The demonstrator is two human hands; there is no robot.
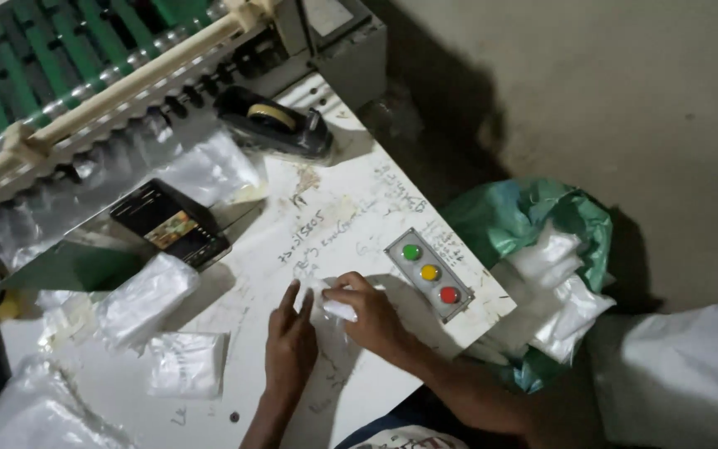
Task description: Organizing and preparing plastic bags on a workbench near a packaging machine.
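Note:
Both my hands rest on a white table (326,208) scribbled with pen marks. My right hand (367,312) pinches a small white folded plastic bag (336,308) near the table's front edge. Flat beside it lies my left hand (291,337), fingers together, pressing on clear plastic film (330,345) that spreads under both hands. Just right of my right hand sits a grey control box (430,273) with green, yellow and red buttons.
Stacks of white plastic bags (145,301) (186,363) lie to the left. A dark phone (169,224) and a black tape dispenser (274,123) sit farther back. A machine with green belts and rollers (68,75) runs along the back. A green sack (542,258) of bags stands right.

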